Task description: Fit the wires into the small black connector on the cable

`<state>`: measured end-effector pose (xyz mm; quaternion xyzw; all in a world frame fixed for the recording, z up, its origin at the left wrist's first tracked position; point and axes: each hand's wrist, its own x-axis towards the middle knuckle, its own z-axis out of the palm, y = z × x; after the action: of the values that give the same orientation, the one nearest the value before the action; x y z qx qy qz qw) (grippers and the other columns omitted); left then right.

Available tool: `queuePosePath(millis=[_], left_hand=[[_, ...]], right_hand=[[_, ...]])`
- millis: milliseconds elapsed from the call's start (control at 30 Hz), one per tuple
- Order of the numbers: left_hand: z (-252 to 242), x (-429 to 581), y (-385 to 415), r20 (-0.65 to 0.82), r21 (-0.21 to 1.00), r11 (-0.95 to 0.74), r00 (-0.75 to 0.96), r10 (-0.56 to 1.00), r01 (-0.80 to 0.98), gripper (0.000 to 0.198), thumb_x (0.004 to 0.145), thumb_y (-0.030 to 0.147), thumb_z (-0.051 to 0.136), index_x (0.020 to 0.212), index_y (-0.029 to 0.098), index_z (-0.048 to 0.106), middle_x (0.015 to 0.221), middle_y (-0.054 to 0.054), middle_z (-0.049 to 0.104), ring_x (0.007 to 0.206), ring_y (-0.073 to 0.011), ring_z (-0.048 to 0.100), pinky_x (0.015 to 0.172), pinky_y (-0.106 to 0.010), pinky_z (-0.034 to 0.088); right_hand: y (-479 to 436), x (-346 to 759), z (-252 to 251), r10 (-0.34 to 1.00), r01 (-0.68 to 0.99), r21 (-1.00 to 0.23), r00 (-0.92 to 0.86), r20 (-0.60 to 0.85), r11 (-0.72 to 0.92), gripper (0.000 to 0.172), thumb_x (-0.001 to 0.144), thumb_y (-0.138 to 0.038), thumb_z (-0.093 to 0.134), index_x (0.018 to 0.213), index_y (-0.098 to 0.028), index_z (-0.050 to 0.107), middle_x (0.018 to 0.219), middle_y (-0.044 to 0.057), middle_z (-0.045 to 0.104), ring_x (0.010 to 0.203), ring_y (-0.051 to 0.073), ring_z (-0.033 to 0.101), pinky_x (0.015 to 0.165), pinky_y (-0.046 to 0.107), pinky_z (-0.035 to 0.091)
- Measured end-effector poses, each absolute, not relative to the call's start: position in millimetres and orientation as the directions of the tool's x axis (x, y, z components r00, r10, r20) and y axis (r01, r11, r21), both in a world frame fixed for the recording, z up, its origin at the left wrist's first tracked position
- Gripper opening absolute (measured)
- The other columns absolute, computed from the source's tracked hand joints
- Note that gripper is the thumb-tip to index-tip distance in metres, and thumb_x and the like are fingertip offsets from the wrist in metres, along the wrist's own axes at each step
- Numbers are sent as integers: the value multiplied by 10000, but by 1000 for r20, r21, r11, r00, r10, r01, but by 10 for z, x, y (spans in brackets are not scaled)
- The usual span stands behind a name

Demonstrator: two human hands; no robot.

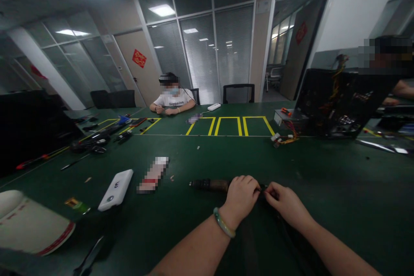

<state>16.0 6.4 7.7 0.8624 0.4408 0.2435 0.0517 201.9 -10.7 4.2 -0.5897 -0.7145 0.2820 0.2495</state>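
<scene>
A dark, stick-like tool (216, 185) with a brown handle and a black collar lies across the green tabletop, its narrow end pointing left. My left hand (242, 192), a jade-coloured bangle on its wrist, is closed over the tool's right part. Close beside it, my right hand (284, 198) has thumb and fingers pinched together at the tool's right end. Whatever sits between those fingertips is dark and too small to make out. A dark band or cord runs from there toward me below the right forearm, hard to see in the shade.
On the left are a paper cup (35, 224), a white power bank (116, 189), a blurred-out phone (153, 175) and a small green-gold object (76, 205). An open computer case (343, 103) stands right. Two other people sit or work beyond.
</scene>
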Motion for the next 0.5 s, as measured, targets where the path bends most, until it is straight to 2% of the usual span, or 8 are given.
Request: queuePosePath(millis=[133, 500], left_hand=[[58, 163, 73, 386, 317, -622, 502, 774, 715, 78, 869, 212, 651, 925, 217, 598, 967, 10, 619, 923, -186, 555, 835, -342, 416], [60, 172, 71, 388, 356, -617, 490, 781, 702, 65, 862, 169, 637, 912, 204, 616, 962, -3, 630, 926, -192, 556, 830, -348, 417]], right_hand=[[-87, 2047, 24, 978, 665, -731, -207, 16, 153, 195, 868, -354, 507, 801, -213, 624, 708, -6, 673, 652, 169, 616, 573, 253, 386], [-136, 1965, 42, 988, 695, -705, -146, 56, 143, 208, 869, -349, 502, 784, -208, 630, 704, -6, 676, 649, 164, 611, 600, 255, 394]])
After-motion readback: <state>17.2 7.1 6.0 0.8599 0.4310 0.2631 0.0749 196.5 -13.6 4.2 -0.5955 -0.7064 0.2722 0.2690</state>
